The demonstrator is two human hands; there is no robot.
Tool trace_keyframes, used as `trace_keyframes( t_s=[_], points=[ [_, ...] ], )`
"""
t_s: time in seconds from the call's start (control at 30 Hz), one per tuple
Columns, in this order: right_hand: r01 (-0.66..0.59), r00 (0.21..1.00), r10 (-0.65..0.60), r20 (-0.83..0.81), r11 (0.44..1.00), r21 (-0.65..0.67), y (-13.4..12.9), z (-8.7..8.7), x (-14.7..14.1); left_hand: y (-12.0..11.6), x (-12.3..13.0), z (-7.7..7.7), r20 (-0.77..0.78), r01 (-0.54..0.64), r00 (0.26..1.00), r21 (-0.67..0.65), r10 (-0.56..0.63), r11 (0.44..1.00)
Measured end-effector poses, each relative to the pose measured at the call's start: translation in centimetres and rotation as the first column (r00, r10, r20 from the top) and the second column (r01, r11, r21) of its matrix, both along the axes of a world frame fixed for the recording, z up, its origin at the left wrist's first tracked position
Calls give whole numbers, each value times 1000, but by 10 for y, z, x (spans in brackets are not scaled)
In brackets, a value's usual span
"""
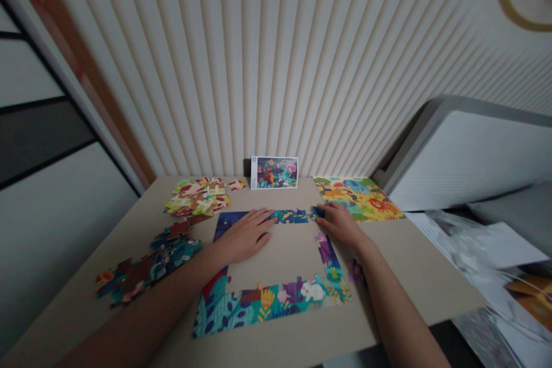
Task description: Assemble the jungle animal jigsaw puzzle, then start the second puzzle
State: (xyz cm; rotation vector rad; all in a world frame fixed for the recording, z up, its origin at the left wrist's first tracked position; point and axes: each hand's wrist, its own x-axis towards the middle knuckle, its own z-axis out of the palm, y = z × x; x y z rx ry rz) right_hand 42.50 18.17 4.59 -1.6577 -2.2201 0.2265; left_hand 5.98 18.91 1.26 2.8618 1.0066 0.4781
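Note:
A jigsaw puzzle frame (pixel 241 316) lies on the table, its border partly joined around a bare middle. My left hand (pixel 248 236) rests flat over the upper left of the border, fingers stretched out and touching the top strip (pixel 291 217). At the right end of that strip, my right hand (pixel 338 221) pinches a dark blue puzzle piece (pixel 316 213). The right side strip (pixel 328 256) stands apart below this piece. A loose purple piece (pixel 356 272) lies beside my right forearm, which partly hides it.
Loose dark pieces (pixel 146 270) are heaped at the left, with a lighter pile (pixel 198 195) behind them. A picture card (pixel 276 173) stands against the pleated wall. A yellow animal puzzle (pixel 357 198) lies at the back right. Plastic wrap (pixel 470 247) sits beyond the table's right edge.

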Motion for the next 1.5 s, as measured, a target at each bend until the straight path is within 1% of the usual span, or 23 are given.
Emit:
trace_keyframes(
  t_s=[0.07,0.1,0.17,0.27,0.33,0.43,0.53,0.77,0.83,1.0,1.13,1.37,1.5],
  points=[
    [17,1000,-18,26,1000,25,1,-2,-1,0,0,1,-3,-2,1000,3,2,1000],
    [-1,1000,0,19,999,36,2,-2,-3,0,1,1,-4,-3,1000,5,3,1000],
    [-82,996,83,-21,996,45,6,-4,-14,0,1,1,-5,-7,1000,9,7,1000],
    [-220,974,220,-50,975,9,15,-7,-34,0,2,0,-14,-11,1000,5,11,1000],
    [-265,964,264,-30,964,-31,21,-8,-44,0,2,0,-9,-17,1000,6,17,1000],
    [-262,965,263,3,962,-79,28,-5,-49,-1,3,1,16,-20,1000,15,20,1000],
    [-265,963,270,21,955,-135,34,2,-47,-2,5,3,23,-23,999,20,22,1000],
    [-324,935,350,52,907,-270,49,20,-52,-3,7,6,10,-37,999,32,37,999],
    [-324,935,352,47,899,-293,53,24,-54,-3,8,7,10,-37,999,36,37,999],
    [-284,950,309,45,916,-282,60,28,-54,-5,8,11,-7,-34,999,39,35,999],
    [-245,962,268,54,931,-270,60,31,-49,-7,10,14,-22,-35,999,46,36,998],
    [-306,947,320,2,906,-294,54,32,-50,-7,11,16,-21,-44,999,34,44,998],
    [-303,952,301,-49,913,-272,50,33,-52,-6,14,19,-21,-29,999,48,30,998]
  ],
)
